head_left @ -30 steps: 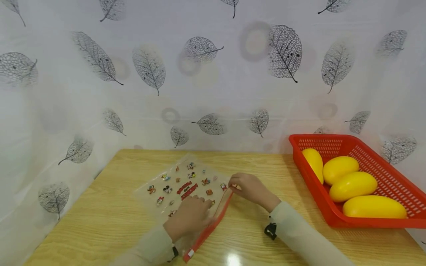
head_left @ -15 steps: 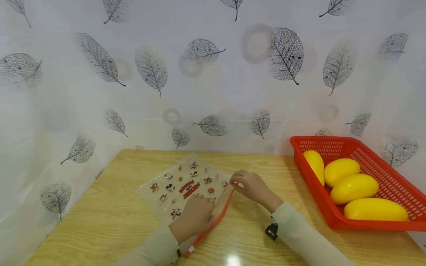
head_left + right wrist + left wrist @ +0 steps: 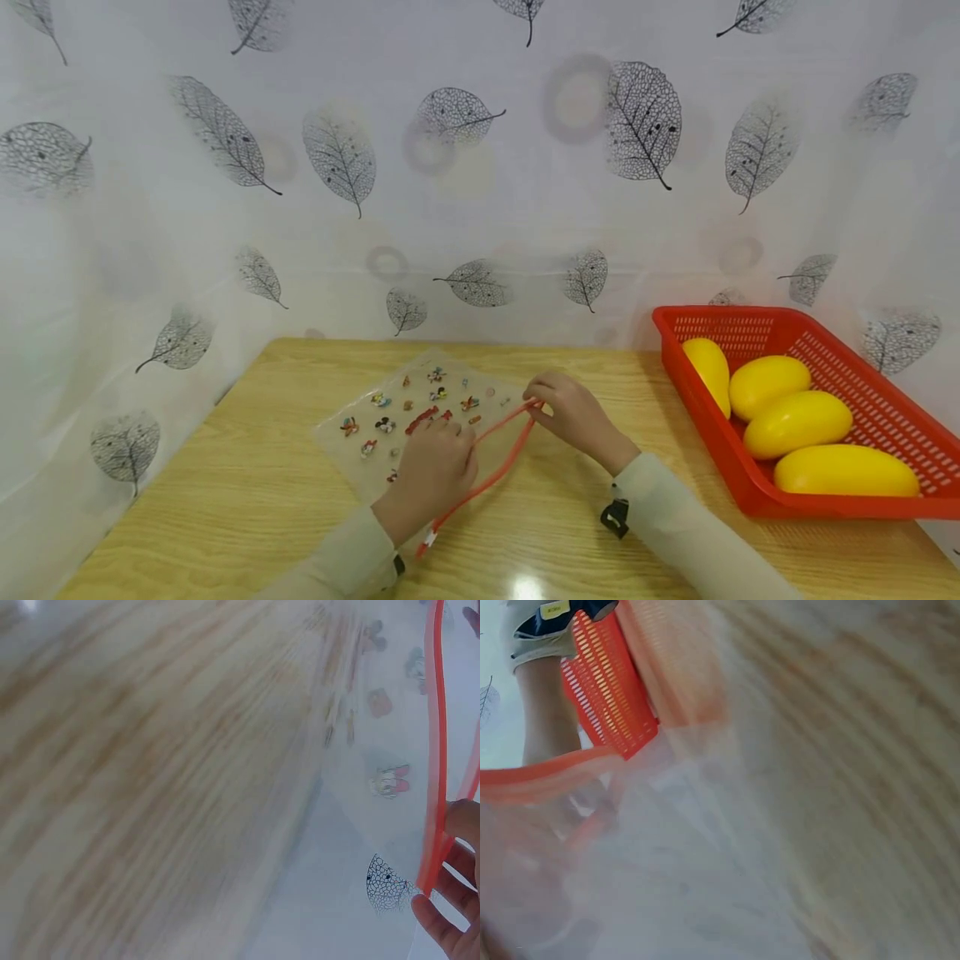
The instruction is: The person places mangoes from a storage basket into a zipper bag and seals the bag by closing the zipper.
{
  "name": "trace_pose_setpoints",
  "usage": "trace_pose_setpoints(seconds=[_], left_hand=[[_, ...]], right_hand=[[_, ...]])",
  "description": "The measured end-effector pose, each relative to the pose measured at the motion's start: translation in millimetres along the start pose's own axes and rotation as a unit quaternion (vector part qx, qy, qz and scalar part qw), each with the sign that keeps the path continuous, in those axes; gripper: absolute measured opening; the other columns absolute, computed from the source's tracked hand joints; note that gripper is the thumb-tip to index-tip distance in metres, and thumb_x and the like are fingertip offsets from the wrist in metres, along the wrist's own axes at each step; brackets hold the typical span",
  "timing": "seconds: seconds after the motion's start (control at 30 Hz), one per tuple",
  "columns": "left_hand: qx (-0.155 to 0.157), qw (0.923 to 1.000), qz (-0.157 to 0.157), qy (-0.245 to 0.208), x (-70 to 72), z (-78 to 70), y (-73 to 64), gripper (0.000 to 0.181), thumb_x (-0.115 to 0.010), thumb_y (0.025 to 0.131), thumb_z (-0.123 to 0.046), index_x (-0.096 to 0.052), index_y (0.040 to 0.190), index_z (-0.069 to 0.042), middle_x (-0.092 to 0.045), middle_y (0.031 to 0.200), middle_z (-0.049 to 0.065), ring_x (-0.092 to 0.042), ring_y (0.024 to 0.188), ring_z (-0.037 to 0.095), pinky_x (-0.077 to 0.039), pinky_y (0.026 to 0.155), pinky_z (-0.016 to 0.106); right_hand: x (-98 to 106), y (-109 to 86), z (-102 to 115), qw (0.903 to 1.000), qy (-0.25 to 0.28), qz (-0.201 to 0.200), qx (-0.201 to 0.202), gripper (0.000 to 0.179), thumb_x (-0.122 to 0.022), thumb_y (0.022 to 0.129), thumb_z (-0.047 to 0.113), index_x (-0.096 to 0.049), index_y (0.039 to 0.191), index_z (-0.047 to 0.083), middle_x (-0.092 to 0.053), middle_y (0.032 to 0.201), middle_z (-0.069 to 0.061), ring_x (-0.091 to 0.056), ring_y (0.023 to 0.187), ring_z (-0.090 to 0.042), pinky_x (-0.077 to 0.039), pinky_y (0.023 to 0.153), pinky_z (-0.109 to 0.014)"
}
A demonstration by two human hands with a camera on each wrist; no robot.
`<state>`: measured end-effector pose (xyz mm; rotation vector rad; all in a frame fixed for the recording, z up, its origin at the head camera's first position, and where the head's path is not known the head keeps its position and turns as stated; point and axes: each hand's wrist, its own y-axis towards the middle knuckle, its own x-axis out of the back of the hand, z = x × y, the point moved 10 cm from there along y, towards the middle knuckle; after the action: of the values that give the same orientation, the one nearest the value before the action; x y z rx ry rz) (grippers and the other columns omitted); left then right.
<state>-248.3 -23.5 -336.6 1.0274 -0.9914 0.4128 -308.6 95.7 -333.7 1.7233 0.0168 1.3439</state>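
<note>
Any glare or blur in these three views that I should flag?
Head view: one bright glare spot on the table at the bottom edge, the rest fairly clear. Left wrist view: the clear bag is hazy and the wood grain smeary, while the holes of the red basket stand out better. Right wrist view: soft grain, small glare at top left.

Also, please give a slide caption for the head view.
Right hand pinching the red rim of a clear bag, left hand on the bag, red basket of yellow fruit at right.
</note>
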Motion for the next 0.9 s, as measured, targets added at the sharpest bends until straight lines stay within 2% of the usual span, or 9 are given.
trace_pose_setpoints(seconds=[0.2, 0.4, 0.63, 0.73, 0.9], left_hand=[[0.011, 0.9968, -0.078, 0.010, 23.9, 6.5, 4.2, 0.010, -0.069, 0.074, -0.021, -0.067, 0.077, -0.012, -0.068, 0.072, 0.000, -0.064, 0.069, 0.017, -0.052, 0.067, 0.032], [0.010, 0.9899, -0.141, 0.007, 43.8, 8.1, 6.4, 0.009, -0.070, 0.070, -0.018, -0.065, 0.072, -0.011, -0.067, 0.069, 0.001, -0.060, 0.064, 0.018, -0.051, 0.065, 0.033], [0.013, 0.9821, -0.188, -0.005, 62.0, 6.8, 7.3, 0.016, -0.069, 0.068, -0.016, -0.054, 0.066, -0.015, -0.058, 0.060, -0.003, -0.051, 0.058, 0.016, -0.046, 0.064, 0.032], [0.019, 0.9790, -0.203, -0.009, 69.3, 6.2, 7.3, 0.018, -0.070, 0.067, -0.016, -0.052, 0.064, -0.015, -0.059, 0.060, -0.003, -0.051, 0.057, 0.016, -0.045, 0.063, 0.031], [0.040, 0.9808, -0.191, -0.003, 73.1, 7.5, 10.6, 0.018, -0.070, 0.069, -0.018, -0.054, 0.062, -0.014, -0.058, 0.058, -0.003, -0.052, 0.056, 0.017, -0.046, 0.061, 0.032]], right_hand=[[1.7, 1.2, -4.1, 0.9999, 0.002, -0.006, -0.016, 0.020, -0.080, 0.068, 0.006, -0.067, 0.084, 0.009, -0.064, 0.087, -0.002, -0.060, 0.081, -0.015, -0.052, 0.069, -0.029], [2.1, 4.7, -3.2, 0.9998, 0.007, -0.010, -0.019, 0.022, -0.080, 0.068, 0.006, -0.067, 0.085, 0.010, -0.065, 0.089, -0.003, -0.061, 0.083, -0.017, -0.052, 0.070, -0.031], [-0.4, 10.9, 1.5, 0.9997, 0.015, -0.018, -0.005, 0.028, -0.080, 0.064, 0.000, -0.068, 0.087, 0.010, -0.066, 0.089, -0.004, -0.062, 0.082, -0.019, -0.053, 0.071, -0.031], [-1.4, 14.2, 3.9, 0.9996, 0.017, -0.023, 0.003, 0.028, -0.079, 0.065, -0.002, -0.067, 0.088, 0.010, -0.065, 0.089, -0.003, -0.061, 0.079, -0.017, -0.052, 0.068, -0.030], [-2.1, 18.4, 5.3, 0.9995, 0.004, -0.030, 0.008, 0.025, -0.078, 0.069, 0.003, -0.067, 0.090, 0.010, -0.065, 0.090, -0.003, -0.062, 0.076, -0.016, -0.053, 0.066, -0.028]])
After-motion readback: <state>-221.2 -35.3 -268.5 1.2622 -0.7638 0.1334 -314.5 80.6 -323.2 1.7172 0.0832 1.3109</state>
